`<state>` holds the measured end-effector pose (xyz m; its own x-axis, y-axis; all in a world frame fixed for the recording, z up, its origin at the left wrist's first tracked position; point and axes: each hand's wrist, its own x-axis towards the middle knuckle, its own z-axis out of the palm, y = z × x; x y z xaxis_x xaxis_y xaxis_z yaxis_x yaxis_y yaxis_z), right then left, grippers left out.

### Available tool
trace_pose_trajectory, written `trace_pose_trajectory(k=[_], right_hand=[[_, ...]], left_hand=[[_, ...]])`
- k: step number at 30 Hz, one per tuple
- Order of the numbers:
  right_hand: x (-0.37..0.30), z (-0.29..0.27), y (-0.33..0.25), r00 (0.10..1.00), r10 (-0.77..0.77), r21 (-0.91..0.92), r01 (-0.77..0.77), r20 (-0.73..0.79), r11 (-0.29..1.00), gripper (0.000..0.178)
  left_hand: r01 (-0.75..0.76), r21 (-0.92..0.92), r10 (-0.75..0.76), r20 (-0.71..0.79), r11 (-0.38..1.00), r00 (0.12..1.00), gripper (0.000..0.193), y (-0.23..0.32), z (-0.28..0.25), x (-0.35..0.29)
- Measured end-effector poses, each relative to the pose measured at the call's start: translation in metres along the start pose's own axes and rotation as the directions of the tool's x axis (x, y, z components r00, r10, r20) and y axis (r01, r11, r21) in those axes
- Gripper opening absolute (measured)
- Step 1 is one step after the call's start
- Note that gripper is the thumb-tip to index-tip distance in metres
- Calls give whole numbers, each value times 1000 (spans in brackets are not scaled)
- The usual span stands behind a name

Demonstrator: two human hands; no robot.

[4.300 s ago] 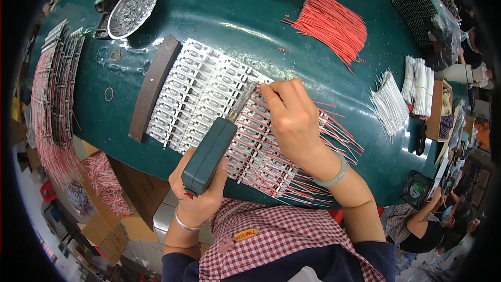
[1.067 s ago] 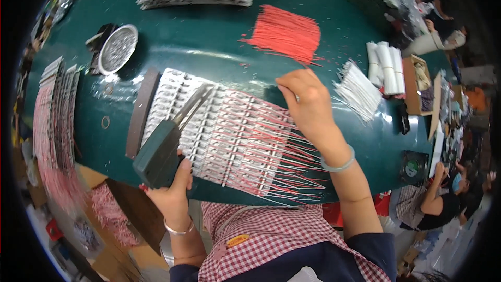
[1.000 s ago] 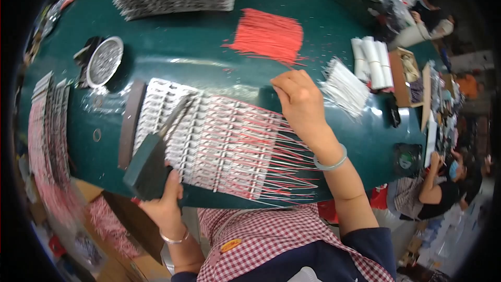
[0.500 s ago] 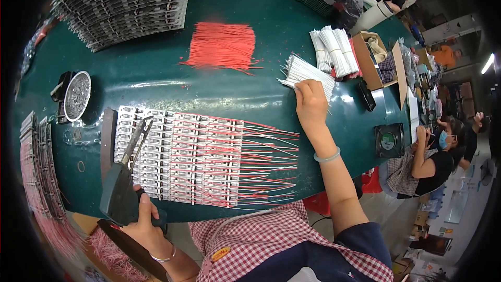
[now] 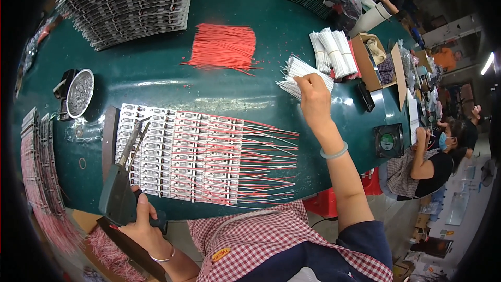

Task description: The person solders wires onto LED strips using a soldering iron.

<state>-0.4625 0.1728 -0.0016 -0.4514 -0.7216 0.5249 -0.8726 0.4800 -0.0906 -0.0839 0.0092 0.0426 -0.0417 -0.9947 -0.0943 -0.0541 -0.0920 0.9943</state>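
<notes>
My left hand (image 5: 145,230) is wrapped round the handle of a dark soldering gun (image 5: 116,196). Its long metal tip points up over the left part of a panel of small circuit boards (image 5: 156,151). Red and white wires (image 5: 269,151) run from these boards out past the right edge. At the loose pile of white wires (image 5: 295,79), my right hand (image 5: 316,105) has thumb and fingers pinched together at the pile's right side. Whatever lies between those fingertips is too small to make out. A pile of red wires (image 5: 224,46) lies farther back.
A tall stack of board panels (image 5: 130,8) stands at the back left, wired panels (image 5: 39,162) at the left edge. Near them sits a round metal dish (image 5: 79,94). Bundled white wires (image 5: 336,52), an open carton (image 5: 368,70) and a small fan (image 5: 389,141) are at right; people work beyond.
My right hand has shifted slightly right and toward me over the white wires, its fingers drawn closer together. The soldering gun has barely moved.
</notes>
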Motion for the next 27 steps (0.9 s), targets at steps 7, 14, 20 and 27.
trace_pose_trajectory(k=[7, 14, 20, 27], right_hand=[[34, -17, -33, 967, -198, -74, 212, 160, 974, 14], [79, -25, -96, 757, -363, -231, 550, 543, 803, 7], [80, 17, -120, 671, -324, -233, 601, 667, 764, 11], [76, 13, -147, 817, -463, 86, 464, 342, 882, 13]], left_hand=[[14, 61, -17, 46, 998, 999, 26, -9, -14, 10], [53, -51, -51, 41, 997, 998, 37, -14, -20, 14], [20, -49, -18, 36, 999, 999, 28, 0, -17, 4], [115, -177, -109, 44, 977, 993, 47, -1, -21, 9]])
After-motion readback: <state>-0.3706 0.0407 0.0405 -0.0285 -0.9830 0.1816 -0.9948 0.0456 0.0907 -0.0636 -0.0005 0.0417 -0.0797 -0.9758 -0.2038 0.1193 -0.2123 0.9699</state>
